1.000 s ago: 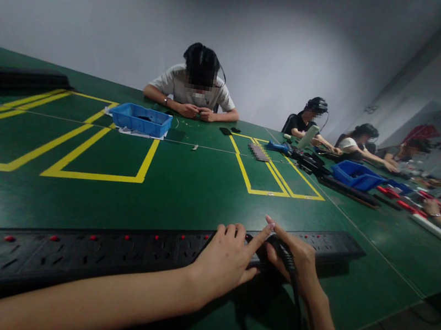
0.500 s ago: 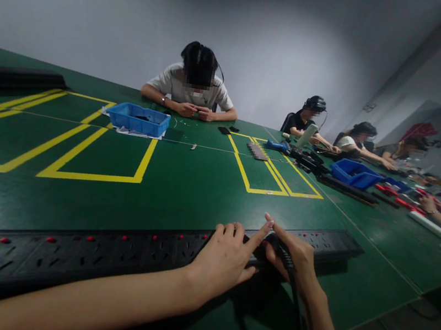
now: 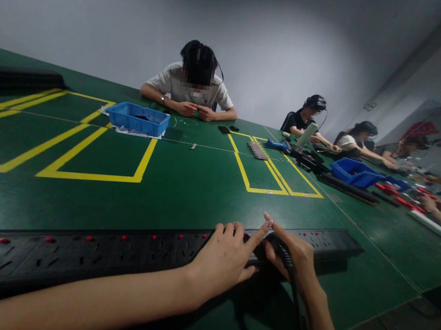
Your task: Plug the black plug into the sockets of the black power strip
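Observation:
A long black power strip point(image 3: 133, 254) with red buttons lies across the near part of the table, running from the left edge toward the right. My left hand point(image 3: 222, 257) is wrapped over its middle, fingers on the far side and thumb on the near side. Just right of it, my right hand point(image 3: 300, 256) grips a black plug, mostly hidden by the fingers, against the strip. The plug's black cord point(image 3: 296, 300) hangs down past my right wrist. The fingertips of both hands meet above the plug. Whether its pins are in a socket is hidden.
Yellow tape rectangles point(image 3: 93, 177) mark the green table point(image 3: 181, 203). A light-blue bin point(image 3: 138, 119) stands at centre left, a darker blue bin point(image 3: 355, 173) at the right. Another black strip point(image 3: 12, 79) lies far left. A person point(image 3: 195, 83) sits opposite; several others work at the right.

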The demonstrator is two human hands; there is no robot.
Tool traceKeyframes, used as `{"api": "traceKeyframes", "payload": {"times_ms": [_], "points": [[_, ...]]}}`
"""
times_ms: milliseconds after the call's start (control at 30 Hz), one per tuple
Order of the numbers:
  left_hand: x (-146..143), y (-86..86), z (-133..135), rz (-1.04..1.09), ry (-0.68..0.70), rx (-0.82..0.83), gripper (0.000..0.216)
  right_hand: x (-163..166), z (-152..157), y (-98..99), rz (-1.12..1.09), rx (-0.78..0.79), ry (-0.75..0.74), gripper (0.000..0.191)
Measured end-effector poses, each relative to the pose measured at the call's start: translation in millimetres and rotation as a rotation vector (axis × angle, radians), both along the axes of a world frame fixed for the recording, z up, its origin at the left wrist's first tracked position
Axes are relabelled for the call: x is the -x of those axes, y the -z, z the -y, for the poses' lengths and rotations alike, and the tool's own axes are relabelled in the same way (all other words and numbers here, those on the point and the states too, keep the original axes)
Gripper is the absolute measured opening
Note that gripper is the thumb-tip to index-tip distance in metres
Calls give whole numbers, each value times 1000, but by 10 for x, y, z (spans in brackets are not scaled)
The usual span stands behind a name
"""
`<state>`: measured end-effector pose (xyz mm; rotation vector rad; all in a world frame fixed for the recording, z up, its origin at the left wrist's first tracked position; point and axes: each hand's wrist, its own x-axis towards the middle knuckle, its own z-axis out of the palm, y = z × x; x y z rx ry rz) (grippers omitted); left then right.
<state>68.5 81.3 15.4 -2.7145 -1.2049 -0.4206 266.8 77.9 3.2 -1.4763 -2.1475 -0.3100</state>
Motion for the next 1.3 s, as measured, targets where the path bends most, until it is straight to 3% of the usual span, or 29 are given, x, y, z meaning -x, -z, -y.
{"api": "traceKeyframes", "payload": {"times_ms": [1300], "points": [[-6, 5, -6, -32, -5, 10, 83, 3, 0, -22, 39, -8, -3, 48]]}}
